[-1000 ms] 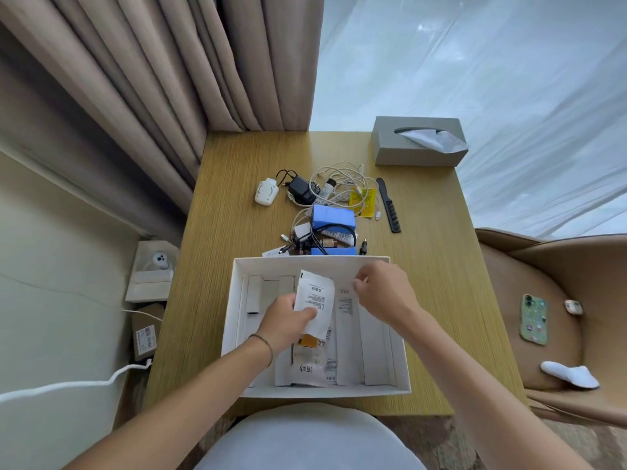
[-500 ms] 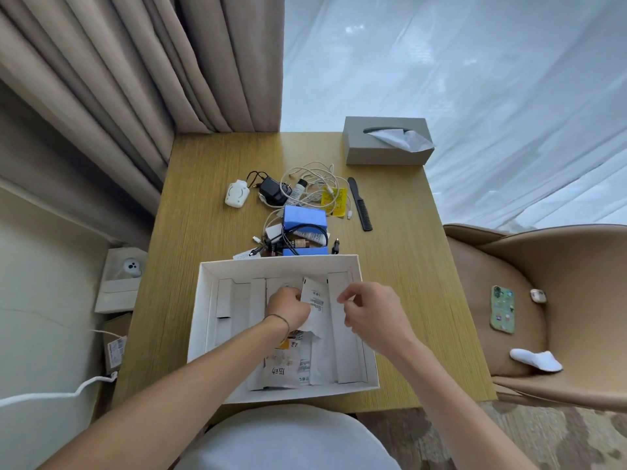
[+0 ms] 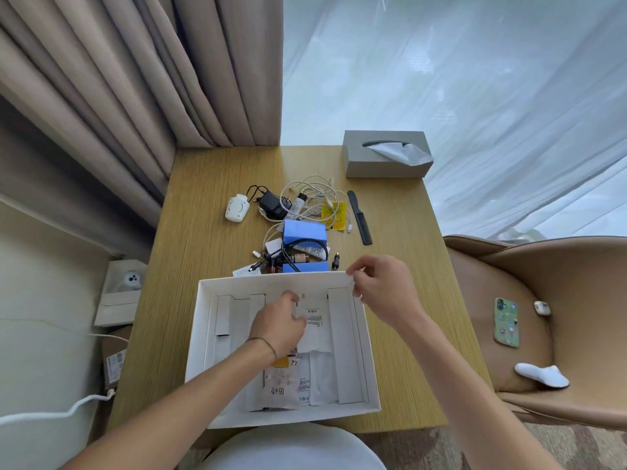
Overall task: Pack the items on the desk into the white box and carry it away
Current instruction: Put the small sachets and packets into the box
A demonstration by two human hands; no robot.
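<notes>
Left hand (image 3: 276,325) on upright-lengthwise white packet (image 3: 317,329)

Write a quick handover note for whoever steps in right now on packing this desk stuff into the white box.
Left hand: inside the white box, pressing flat on the white packets; grip unclear.
Right hand: open, fingers at the box's far right corner, holding nothing.
Done: packets and a snack pouch lie in the box.
Left: on the desk remain the white cables, black charger, blue box, black comb, small white device. Pack them, then carry the box away.
</notes>
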